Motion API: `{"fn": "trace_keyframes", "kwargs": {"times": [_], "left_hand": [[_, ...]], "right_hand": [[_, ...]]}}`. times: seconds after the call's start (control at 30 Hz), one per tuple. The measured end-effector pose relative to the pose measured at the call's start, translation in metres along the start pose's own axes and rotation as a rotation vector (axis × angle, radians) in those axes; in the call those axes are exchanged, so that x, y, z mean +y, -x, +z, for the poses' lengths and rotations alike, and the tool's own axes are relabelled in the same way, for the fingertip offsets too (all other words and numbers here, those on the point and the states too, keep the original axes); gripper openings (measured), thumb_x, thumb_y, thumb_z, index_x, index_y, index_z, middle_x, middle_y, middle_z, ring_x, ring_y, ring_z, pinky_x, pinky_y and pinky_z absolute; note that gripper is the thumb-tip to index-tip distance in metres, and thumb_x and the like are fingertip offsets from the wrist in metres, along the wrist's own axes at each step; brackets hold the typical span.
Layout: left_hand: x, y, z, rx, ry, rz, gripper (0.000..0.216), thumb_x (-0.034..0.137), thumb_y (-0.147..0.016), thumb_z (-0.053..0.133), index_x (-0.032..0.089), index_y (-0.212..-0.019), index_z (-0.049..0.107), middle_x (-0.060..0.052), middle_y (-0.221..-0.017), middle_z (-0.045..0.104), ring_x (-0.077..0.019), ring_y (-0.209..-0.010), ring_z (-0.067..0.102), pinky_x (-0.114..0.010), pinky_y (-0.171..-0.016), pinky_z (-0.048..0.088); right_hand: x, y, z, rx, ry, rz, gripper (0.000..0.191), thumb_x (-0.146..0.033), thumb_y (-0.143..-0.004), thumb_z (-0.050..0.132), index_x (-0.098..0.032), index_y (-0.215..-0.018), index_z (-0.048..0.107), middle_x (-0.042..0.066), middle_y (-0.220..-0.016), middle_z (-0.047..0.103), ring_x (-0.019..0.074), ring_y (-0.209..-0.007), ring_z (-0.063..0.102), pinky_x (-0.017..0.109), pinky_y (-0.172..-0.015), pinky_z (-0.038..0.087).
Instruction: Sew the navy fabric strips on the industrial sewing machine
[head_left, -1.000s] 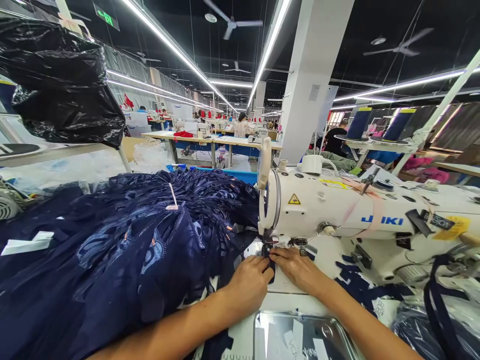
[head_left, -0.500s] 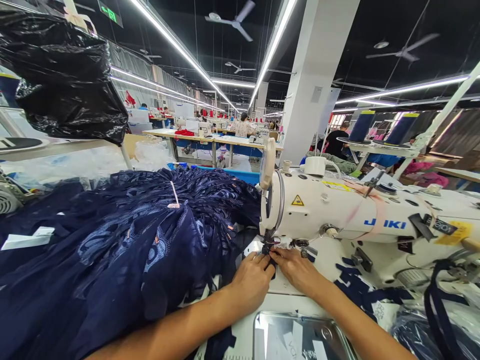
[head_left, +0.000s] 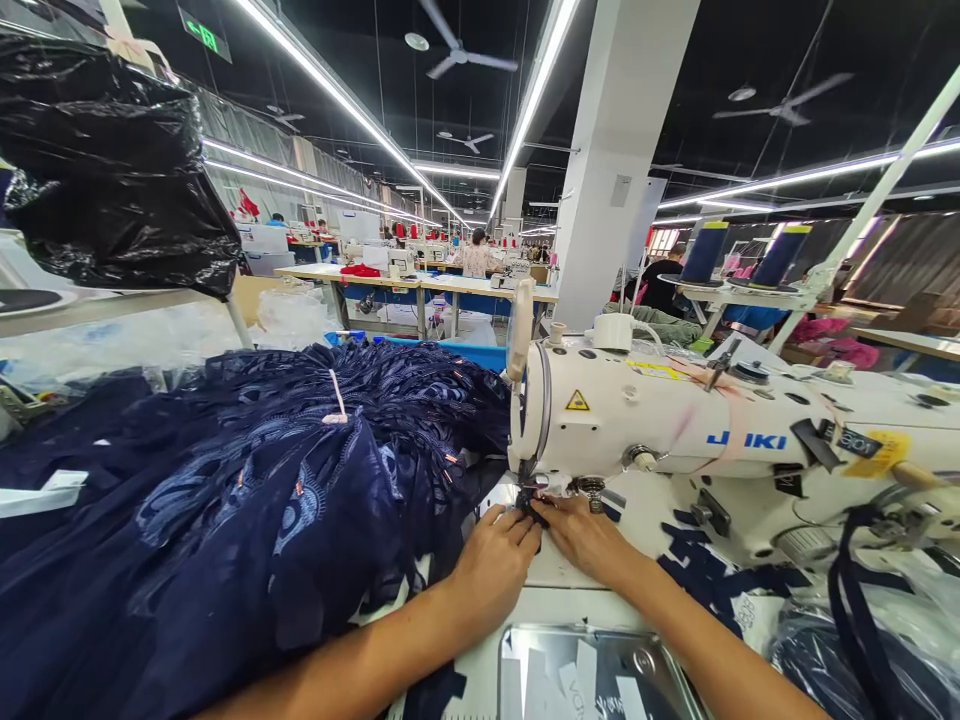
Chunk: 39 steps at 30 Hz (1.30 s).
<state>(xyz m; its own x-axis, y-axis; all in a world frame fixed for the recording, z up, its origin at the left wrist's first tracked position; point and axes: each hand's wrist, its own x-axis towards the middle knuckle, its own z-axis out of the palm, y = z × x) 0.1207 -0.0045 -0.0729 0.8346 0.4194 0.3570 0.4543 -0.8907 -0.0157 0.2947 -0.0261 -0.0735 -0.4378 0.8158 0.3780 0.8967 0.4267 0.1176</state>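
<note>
Head view of a sewing station. The left hand [head_left: 491,562] and the right hand [head_left: 589,537] meet fingertip to fingertip on a small navy fabric piece [head_left: 534,512], which lies on the machine bed directly under the needle area of the white sewing machine [head_left: 675,440]. Both sets of fingers are bent and press or pinch this piece; how firmly they grip cannot be told. The visible part of the piece is narrow, and its long axis runs from the hands away toward the needle; its far end is hidden under the presser foot.

The machine's arm has its long axis across the desk, head end at the left, toward the large heap of navy patterned garments [head_left: 247,500] that covers the desk's left half. Navy scraps [head_left: 705,570] lie on the bed to the right of the hands. A metal tray [head_left: 652,665] sits at the desk's near edge, between the forearms.

Counts: two hands, one machine, one tray, two thread cones [head_left: 703,252] on the stand behind, one black plastic bag [head_left: 112,170] at upper left.

Against the earlier frames, the hands sit at the same spot under the needle; the whole scene lies slightly lower and leftward in the picture, as the camera has shifted.
</note>
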Motion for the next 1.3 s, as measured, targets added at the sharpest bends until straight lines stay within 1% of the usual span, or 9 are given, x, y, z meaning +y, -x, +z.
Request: {"fn": "trace_keyframes", "kwargs": {"times": [0.1,0.23,0.33,0.4,0.5,0.83,0.93,1.13,1.3], "left_hand": [[-0.009,0.007,-0.009,0.005,0.131,0.002,0.033,-0.001,-0.073,0.044,0.014,-0.098,0.058,-0.005,-0.095,0.066,-0.0192,-0.094,0.056,-0.036,-0.088,0.036],[-0.027,0.008,-0.019,-0.010,0.202,-0.066,0.034,-0.006,-0.067,0.043,0.013,-0.087,0.062,-0.004,-0.082,0.065,-0.0167,-0.080,0.058,-0.031,-0.080,0.039],[-0.032,0.004,-0.022,0.041,0.187,-0.103,0.033,-0.003,-0.069,0.041,0.012,-0.088,0.063,-0.006,-0.079,0.063,-0.0173,-0.076,0.056,-0.031,-0.075,0.040],[-0.029,0.002,-0.022,0.064,0.143,-0.079,0.029,0.003,-0.074,0.042,0.012,-0.092,0.063,-0.006,-0.078,0.060,-0.0188,-0.076,0.053,-0.032,-0.073,0.040],[-0.024,0.001,-0.021,0.056,0.068,-0.038,0.027,0.009,-0.078,0.044,0.013,-0.097,0.062,-0.007,-0.081,0.057,-0.0207,-0.079,0.050,-0.034,-0.073,0.039],[-0.029,0.000,-0.021,-0.063,0.118,-0.028,0.038,-0.001,-0.075,0.043,0.019,-0.102,0.062,-0.006,-0.087,0.053,-0.0188,-0.085,0.046,-0.031,-0.073,0.038],[-0.028,0.000,-0.023,-0.074,0.126,-0.033,0.040,-0.003,-0.075,0.043,0.019,-0.102,0.062,-0.006,-0.091,0.054,-0.0190,-0.087,0.046,-0.030,-0.074,0.038],[-0.027,0.005,-0.021,-0.082,0.074,0.045,0.034,0.001,-0.076,0.046,0.013,-0.105,0.057,-0.009,-0.106,0.057,-0.0215,-0.098,0.048,-0.035,-0.082,0.036],[-0.027,0.013,-0.023,-0.128,0.071,0.065,0.040,0.004,-0.074,0.050,0.013,-0.112,0.052,-0.009,-0.117,0.056,-0.0239,-0.109,0.046,-0.042,-0.091,0.032]], "right_hand": [[0.000,0.000,-0.004,-0.018,-0.051,0.028,0.031,-0.012,-0.081,0.042,-0.015,-0.104,0.062,0.010,-0.098,0.065,0.0206,-0.087,0.060,0.031,-0.072,0.051],[-0.005,0.002,-0.005,0.024,-0.134,-0.001,0.026,-0.014,-0.083,0.042,-0.016,-0.099,0.063,0.010,-0.096,0.063,0.0192,-0.084,0.059,0.030,-0.070,0.050],[-0.009,0.003,-0.004,0.045,-0.163,-0.016,0.025,-0.014,-0.083,0.043,-0.017,-0.098,0.063,0.008,-0.091,0.062,0.0179,-0.080,0.058,0.030,-0.069,0.050],[-0.010,0.003,-0.002,0.053,-0.174,-0.014,0.024,-0.014,-0.083,0.044,-0.017,-0.097,0.063,0.008,-0.089,0.061,0.0183,-0.080,0.057,0.031,-0.071,0.049],[-0.009,0.004,0.001,0.075,-0.224,0.002,0.025,-0.014,-0.082,0.044,-0.017,-0.097,0.063,0.008,-0.091,0.061,0.0181,-0.083,0.057,0.032,-0.074,0.049],[-0.001,0.006,-0.002,0.060,-0.377,0.037,0.027,-0.015,-0.084,0.043,-0.020,-0.098,0.065,0.006,-0.100,0.064,0.0159,-0.093,0.059,0.028,-0.080,0.049],[-0.002,0.007,-0.003,0.047,-0.340,0.008,0.027,-0.016,-0.084,0.042,-0.021,-0.099,0.064,0.006,-0.100,0.063,0.0162,-0.090,0.059,0.029,-0.079,0.049],[-0.005,0.007,-0.002,0.067,-0.178,-0.031,0.026,-0.017,-0.085,0.041,-0.019,-0.100,0.063,0.009,-0.100,0.060,0.0177,-0.084,0.058,0.032,-0.073,0.050],[-0.007,0.005,-0.008,0.032,-0.231,-0.048,0.025,-0.017,-0.085,0.041,-0.019,-0.096,0.063,0.007,-0.091,0.060,0.0169,-0.079,0.057,0.031,-0.071,0.049]]}}
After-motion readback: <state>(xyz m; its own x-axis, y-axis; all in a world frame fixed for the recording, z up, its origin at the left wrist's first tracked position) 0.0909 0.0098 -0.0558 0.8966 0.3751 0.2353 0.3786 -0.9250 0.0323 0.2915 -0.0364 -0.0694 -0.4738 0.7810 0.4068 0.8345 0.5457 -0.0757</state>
